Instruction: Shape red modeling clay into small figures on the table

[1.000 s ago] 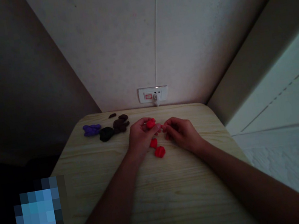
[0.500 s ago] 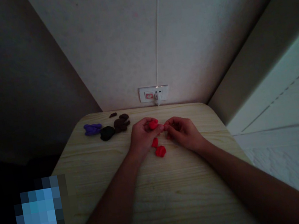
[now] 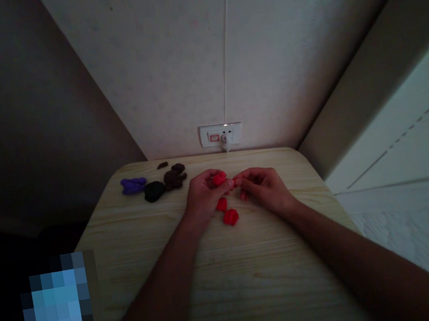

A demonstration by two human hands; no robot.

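My left hand (image 3: 204, 195) is closed around a lump of red modelling clay (image 3: 219, 177), which shows above the thumb. Opposite it, my right hand (image 3: 262, 188) pinches a small bit of red clay (image 3: 236, 182) between thumb and forefinger. The fingertips of both hands nearly meet at this bit; whether it joins the larger lump I cannot tell. On the table below the hands lie a small red clay piece (image 3: 222, 204) and a ridged red clay lump (image 3: 231, 217).
At the table's (image 3: 226, 279) back left lie purple clay (image 3: 133, 185), a black clay lump (image 3: 154, 191) and several brown clay pieces (image 3: 172, 179). A wall socket (image 3: 214, 136) with a plug sits behind the table. A pale cabinet-like panel (image 3: 406, 128) stands to the right.
My right hand has shifted very slightly, its fingers still pinching the red bit. My left hand stays nearly in place, and the clay on the table lies as before.
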